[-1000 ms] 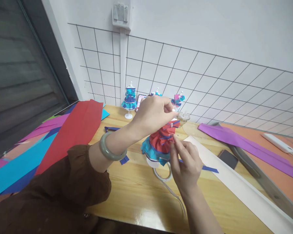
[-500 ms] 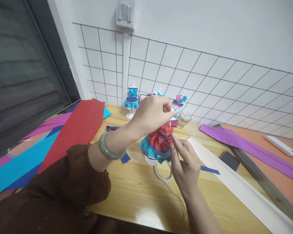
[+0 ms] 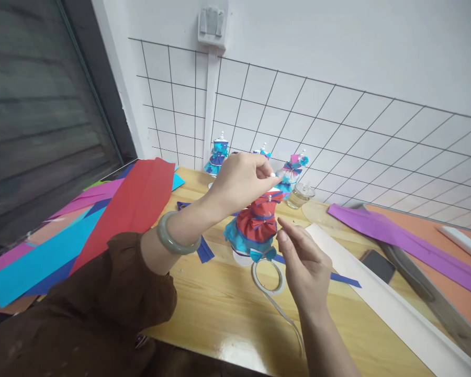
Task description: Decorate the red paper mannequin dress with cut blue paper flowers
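A small dress form wears a red and light-blue paper dress [image 3: 259, 222] with blue trim and a bow at the waist. My left hand [image 3: 243, 178], a green bangle on its wrist, pinches the white knob at the top of the form. To the right of the dress, my right hand [image 3: 306, 256] has thumb and forefinger slightly apart, with nothing visible between them. A roll of white tape [image 3: 267, 276] lies on the table just below the dress, its loose end trailing toward the front edge.
Behind stand smaller dressed forms [image 3: 219, 154] and a glass cup [image 3: 300, 196]. Colored paper sheets [image 3: 129, 204] lie left. A white strip [image 3: 377, 283], purple paper [image 3: 400, 243] and a dark phone [image 3: 378, 266] lie right. A wire grid [image 3: 298, 115] stands against the wall.
My right hand has drawn back a little from the dress, its fingers now off the bow. The dress has turned slightly in my left hand's hold. The whole view has shifted slightly.
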`<act>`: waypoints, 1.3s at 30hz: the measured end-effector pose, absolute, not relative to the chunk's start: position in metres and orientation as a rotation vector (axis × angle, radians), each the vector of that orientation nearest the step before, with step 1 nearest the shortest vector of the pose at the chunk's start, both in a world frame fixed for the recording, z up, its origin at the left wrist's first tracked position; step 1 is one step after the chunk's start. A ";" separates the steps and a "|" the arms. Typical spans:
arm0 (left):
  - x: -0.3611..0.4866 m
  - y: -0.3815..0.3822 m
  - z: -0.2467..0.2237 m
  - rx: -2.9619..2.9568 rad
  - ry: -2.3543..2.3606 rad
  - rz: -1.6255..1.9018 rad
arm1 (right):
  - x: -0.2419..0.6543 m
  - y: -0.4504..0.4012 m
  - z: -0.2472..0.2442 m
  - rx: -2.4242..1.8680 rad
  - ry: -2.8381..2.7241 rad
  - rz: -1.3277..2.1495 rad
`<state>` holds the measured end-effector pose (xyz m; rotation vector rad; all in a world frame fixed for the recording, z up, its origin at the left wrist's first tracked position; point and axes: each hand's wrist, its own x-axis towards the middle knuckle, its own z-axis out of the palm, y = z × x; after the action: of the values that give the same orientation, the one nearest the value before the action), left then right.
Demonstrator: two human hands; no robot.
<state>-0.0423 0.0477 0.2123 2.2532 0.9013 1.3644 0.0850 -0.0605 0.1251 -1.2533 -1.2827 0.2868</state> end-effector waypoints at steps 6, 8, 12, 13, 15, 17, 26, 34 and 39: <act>-0.045 0.043 0.211 2.219 0.922 1.415 | 0.079 -0.061 0.133 -1.185 -1.069 0.581; -0.045 0.043 0.210 2.222 0.927 1.431 | 0.077 -0.064 0.137 -1.116 -1.036 0.661; -0.045 0.042 0.209 2.232 0.927 1.430 | 0.074 -0.067 0.140 -1.051 -1.019 0.699; -0.045 0.042 0.209 2.233 0.923 1.426 | 0.074 -0.067 0.140 -1.051 -1.023 0.720; -0.046 0.041 0.209 2.227 0.920 1.420 | 0.074 -0.065 0.139 -1.056 -1.025 0.765; -0.046 0.041 0.209 2.215 0.923 1.412 | 0.075 -0.063 0.138 -1.057 -1.010 0.786; -0.052 0.045 0.208 2.199 0.930 1.390 | 0.083 -0.057 0.139 -1.064 -0.907 0.841; -0.063 0.067 0.206 2.235 1.089 1.512 | 0.099 -0.059 0.127 -1.065 -0.792 0.822; -0.062 0.089 0.193 2.293 1.108 1.477 | 0.110 -0.051 0.099 -1.238 -0.904 0.796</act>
<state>-0.0619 0.0885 0.1929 2.2934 1.1083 1.4774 0.1103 -0.0511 0.0994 -1.2379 -0.9039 0.7960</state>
